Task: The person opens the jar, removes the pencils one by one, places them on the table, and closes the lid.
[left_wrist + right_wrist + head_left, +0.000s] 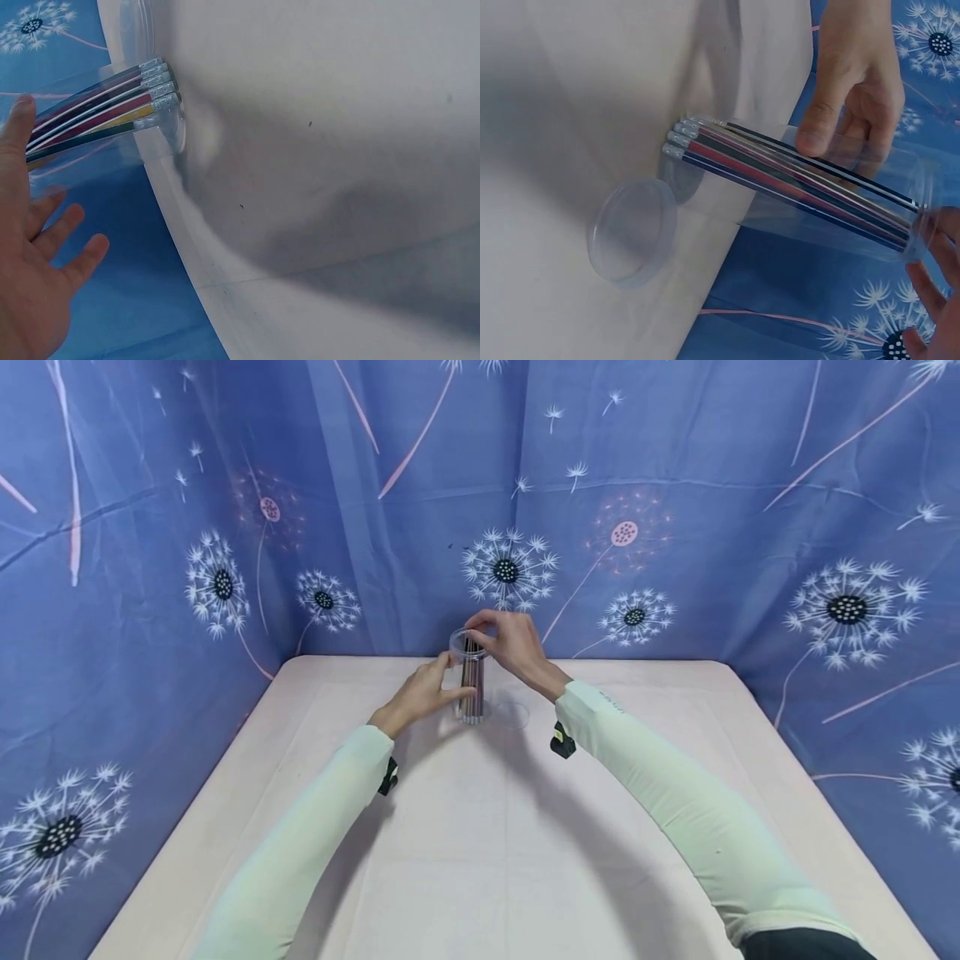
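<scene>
A clear plastic cylinder (pixel 780 229) stands on the table near its back edge, holding several dark, red and yellow striped pencils (pixel 472 672). Their silver ends (pixel 676 141) point down at its base. My left hand (pixel 422 695) grips the cylinder's side; its thumb lies across the front while other fingers sit behind, as the right wrist view shows. At the mouth, my right hand (pixel 519 645) pinches the pencils' upper ends with thumb and index finger, beside the rim (pixel 928 187). A round clear lid (pixel 634 232) lies right of the base.
The light-coloured tabletop (pixel 450 860) runs toward me from the cylinder. Blue curtains (pixel 420 552) with dandelion prints rise behind the table and at both sides. A dark wrist camera (pixel 562 742) hangs below the right sleeve.
</scene>
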Available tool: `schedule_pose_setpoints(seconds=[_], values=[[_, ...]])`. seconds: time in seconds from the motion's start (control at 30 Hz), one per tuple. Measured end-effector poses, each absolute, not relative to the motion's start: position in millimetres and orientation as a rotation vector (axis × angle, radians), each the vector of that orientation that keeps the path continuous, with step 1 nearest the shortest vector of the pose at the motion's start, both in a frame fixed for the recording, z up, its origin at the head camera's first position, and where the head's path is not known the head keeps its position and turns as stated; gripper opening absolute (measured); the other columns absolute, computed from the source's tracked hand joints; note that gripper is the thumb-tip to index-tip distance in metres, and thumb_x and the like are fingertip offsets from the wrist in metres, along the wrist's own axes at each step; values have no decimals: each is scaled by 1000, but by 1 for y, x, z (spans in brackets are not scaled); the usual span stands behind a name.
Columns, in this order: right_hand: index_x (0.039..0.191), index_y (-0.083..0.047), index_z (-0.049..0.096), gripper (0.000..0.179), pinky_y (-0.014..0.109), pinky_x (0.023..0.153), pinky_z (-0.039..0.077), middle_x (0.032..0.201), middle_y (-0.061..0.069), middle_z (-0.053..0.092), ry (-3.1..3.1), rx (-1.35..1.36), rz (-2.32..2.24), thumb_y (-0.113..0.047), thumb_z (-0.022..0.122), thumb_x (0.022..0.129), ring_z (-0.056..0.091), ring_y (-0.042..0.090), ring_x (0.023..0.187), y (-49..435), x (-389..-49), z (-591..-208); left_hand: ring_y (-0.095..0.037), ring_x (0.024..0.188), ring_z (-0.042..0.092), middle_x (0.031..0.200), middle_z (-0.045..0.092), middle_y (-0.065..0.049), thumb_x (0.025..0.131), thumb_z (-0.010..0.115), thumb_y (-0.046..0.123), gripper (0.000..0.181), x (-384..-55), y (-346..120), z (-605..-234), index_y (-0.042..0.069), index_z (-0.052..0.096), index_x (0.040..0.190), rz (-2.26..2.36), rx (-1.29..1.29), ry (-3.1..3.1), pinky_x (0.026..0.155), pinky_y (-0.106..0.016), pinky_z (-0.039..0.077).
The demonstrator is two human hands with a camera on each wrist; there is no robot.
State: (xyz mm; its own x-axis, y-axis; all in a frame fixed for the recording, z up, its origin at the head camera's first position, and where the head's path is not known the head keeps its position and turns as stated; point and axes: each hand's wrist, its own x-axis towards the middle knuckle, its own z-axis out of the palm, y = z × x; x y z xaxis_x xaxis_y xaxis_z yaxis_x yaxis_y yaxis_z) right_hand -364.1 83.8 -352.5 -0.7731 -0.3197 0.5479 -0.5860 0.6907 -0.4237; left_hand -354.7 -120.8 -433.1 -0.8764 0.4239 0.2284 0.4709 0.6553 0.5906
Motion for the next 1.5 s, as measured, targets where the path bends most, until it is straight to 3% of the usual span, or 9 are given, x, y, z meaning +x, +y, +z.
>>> schedule_pose_setpoints(seconds=[0.4, 0.7, 0.93, 1.07, 1.17, 1.3, 1.4, 1.5], values=[[107, -13, 80, 13, 35, 78, 59, 104, 2, 80, -2371, 735, 839, -21, 77, 96, 76, 24, 92, 88, -360, -330, -42, 131, 57, 145, 57, -25, 94, 77, 44, 80, -355, -119, -435, 3, 38, 152, -1005, -739, -2809, 110, -53, 49], [107, -14, 80, 13, 33, 67, 56, 105, 2, 80, -2336, 721, 833, -21, 77, 96, 74, 20, 84, 92, -358, -313, -43, 132, 56, 146, 56, -25, 95, 76, 45, 81, -357, -117, -433, 3, 37, 153, -1009, -753, -2808, 111, -52, 49], [109, -14, 79, 15, 33, 73, 59, 105, 1, 80, -2312, 704, 884, -22, 77, 97, 75, 19, 90, 100, -359, -301, -45, 131, 56, 146, 56, -26, 94, 77, 47, 85, -358, -116, -433, 3, 37, 154, -999, -741, -2823, 111, -53, 49], [108, -13, 80, 14, 26, 61, 50, 102, 1, 80, -2285, 698, 897, -21, 78, 96, 70, 15, 75, 104, -361, -293, -44, 133, 55, 148, 55, -24, 94, 76, 49, 87, -358, -115, -432, 4, 35, 155, -1004, -726, -2832, 112, -53, 48], [108, -14, 80, 14, 25, 49, 34, 99, -1, 80, -2274, 694, 889, -22, 77, 97, 53, 13, 55, 107, -360, -288, -43, 133, 56, 147, 55, -24, 93, 76, 49, 86, -357, -116, -432, 5, 36, 155, -1006, -708, -2839, 111, -54, 49], [109, -13, 80, 16, 23, 45, 25, 100, -1, 80, -2267, 690, 897, -24, 76, 98, 34, 7, 46, 111, -358, -279, -41, 131, 57, 146, 57, -23, 92, 77, 51, 85, -356, -117, -433, 6, 38, 153, -1000, -687, -2851, 111, -54, 49], [110, -12, 79, 17, 22, 45, 26, 100, 0, 80, -2246, 683, 913, -23, 76, 98, 34, 6, 46, 114, -358, -271, -40, 133, 56, 148, 55, -22, 92, 77, 52, 87, -356, -117, -434, 6, 37, 154, -1004, -680, -2852, 112, -53, 48], [110, -10, 79, 17, 21, 48, 30, 101, 4, 80, -2213, 676, 941, -21, 77, 97, 49, 11, 51, 118, -357, -264, -40, 136, 53, 151, 53, -21, 92, 77, 52, 89, -355, -117, -433, 6, 35, 156, -1015, -673, -2851, 115, -53, 45]])
